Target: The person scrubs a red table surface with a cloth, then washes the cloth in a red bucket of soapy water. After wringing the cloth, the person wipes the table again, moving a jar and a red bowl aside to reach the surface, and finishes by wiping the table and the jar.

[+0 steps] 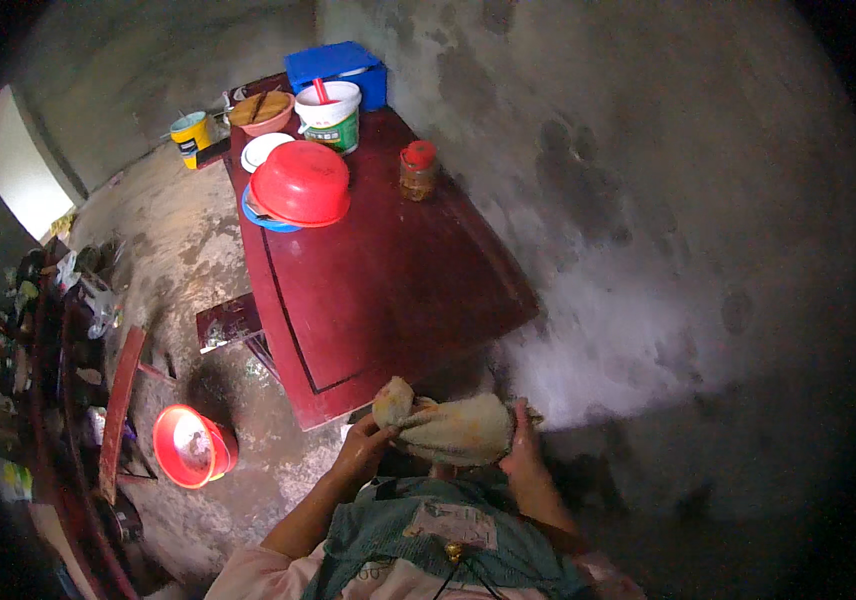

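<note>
A pale, stained cloth (458, 429) is bunched between my two hands, just past the near edge of the dark red table (398, 300). My left hand (365, 444) grips its left end, where a knob of cloth sticks up. At the cloth's right end is my right hand (524, 442), its thumb upright and its fingers partly hidden behind the fabric. On the table, an upturned red plastic basin (300, 184) rests over a blue one (270, 219). A jar with a red lid (418, 172) stands near the wall side.
A white and green bucket (329, 120), a blue box (353, 71) and a pink basin with a wooden lid (263, 111) stand at the table's far end. On the floor at left are a red bucket (192, 448), a red wooden bench (122, 409) and a yellow bucket (190, 140). A wall (623, 225) runs along the right.
</note>
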Demonstrator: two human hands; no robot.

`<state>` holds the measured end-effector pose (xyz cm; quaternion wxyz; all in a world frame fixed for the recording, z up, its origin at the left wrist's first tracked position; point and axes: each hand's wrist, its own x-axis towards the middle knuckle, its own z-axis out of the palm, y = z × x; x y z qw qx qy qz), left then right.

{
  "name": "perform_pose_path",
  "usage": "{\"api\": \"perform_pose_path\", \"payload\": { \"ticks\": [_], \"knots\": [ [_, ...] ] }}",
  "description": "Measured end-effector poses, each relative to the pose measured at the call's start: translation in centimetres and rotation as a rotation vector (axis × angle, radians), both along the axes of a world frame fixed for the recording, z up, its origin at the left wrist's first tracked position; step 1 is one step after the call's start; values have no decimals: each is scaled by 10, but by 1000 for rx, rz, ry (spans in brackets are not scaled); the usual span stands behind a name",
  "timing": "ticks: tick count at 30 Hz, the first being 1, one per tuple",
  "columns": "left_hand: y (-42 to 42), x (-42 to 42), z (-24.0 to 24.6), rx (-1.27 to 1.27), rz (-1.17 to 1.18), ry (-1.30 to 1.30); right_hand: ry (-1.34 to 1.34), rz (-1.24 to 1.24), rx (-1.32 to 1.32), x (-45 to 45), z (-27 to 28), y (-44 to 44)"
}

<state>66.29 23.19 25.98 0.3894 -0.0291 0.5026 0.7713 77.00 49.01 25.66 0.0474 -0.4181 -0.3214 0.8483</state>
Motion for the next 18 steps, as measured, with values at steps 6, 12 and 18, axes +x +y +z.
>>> {"api": "perform_pose_path", "payload": {
  "ticks": [6,12,18],
  "knots": [
    [44,-20,-11,-2,156,-21,51,41,91,-113,49,74],
    [163,-55,-15,-81,352,-76,145,290,594,-245,-56,222],
    [224,-65,-48,-204,641,-61,-322,399,638,-313,-133,249]
  ]
}}
